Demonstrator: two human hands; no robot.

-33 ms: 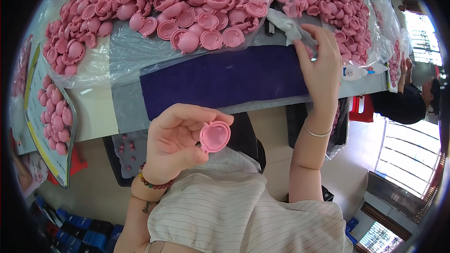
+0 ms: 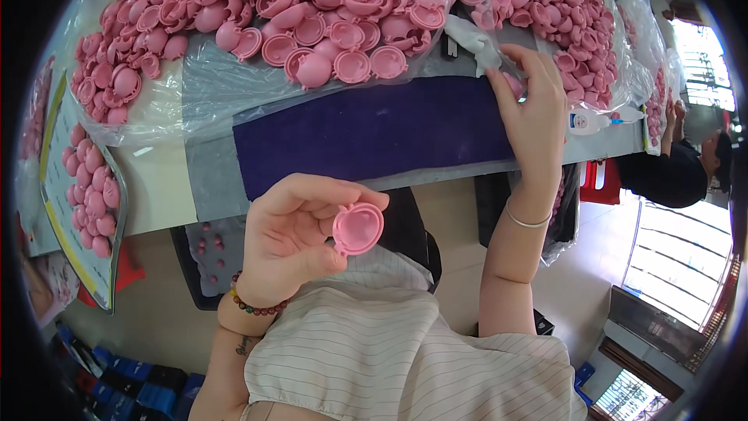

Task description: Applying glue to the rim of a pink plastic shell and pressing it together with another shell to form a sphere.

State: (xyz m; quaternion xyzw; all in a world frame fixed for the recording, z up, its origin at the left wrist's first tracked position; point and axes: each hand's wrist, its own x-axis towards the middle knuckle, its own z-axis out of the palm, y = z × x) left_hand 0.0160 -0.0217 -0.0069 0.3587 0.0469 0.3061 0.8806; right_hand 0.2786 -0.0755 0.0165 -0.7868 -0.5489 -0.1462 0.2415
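Note:
My left hand [image 2: 292,230], in front of my body and below the table edge, pinches a small round pink plastic shell [image 2: 358,228] between thumb and fingers. Its hollow inside faces up, and small tabs stick out from its rim. Over the right end of the dark purple mat [image 2: 374,132], my right hand [image 2: 536,105] has its thumb and forefinger apart and curved. A pink piece [image 2: 512,84] shows in the gap between them; whether the fingers touch it is hidden. Beside these fingertips lies a crumpled white cloth [image 2: 474,43].
Heaps of pink shells [image 2: 335,8] on clear plastic cover the far table, with another heap [image 2: 545,15] at right. A small white bottle [image 2: 588,122] lies by my right wrist. At left, a tray [image 2: 54,179] carries pink pieces. Another person [image 2: 662,168] sits at far right.
My right hand has shifted slightly, and more of the pink piece shows between thumb and forefinger. My left hand and its shell have hardly moved.

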